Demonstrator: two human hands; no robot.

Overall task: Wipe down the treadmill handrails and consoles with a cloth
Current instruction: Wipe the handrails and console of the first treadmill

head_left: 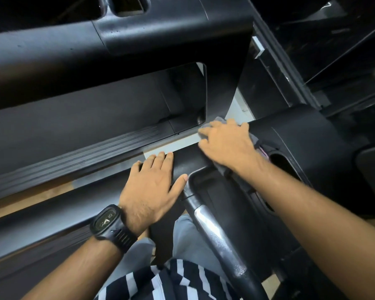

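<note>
A grey cloth (220, 121) lies under my right hand (225, 144), which presses it onto the black treadmill console (301, 135) near its left edge; only the cloth's edges show around the hand. My left hand (152, 185) rests flat with straight fingers on the black handrail surface (186, 161) just left of the right hand. A curved grip bar with a silver sensor plate (217, 237) runs from below the hands toward the bottom of the view.
Another treadmill's black handrail (41, 53) crosses the upper left, with its belt and ribbed side rail (74, 159) below it. A cup holder recess (284, 165) sits right of my right wrist. Pale floor (182, 144) shows between the machines.
</note>
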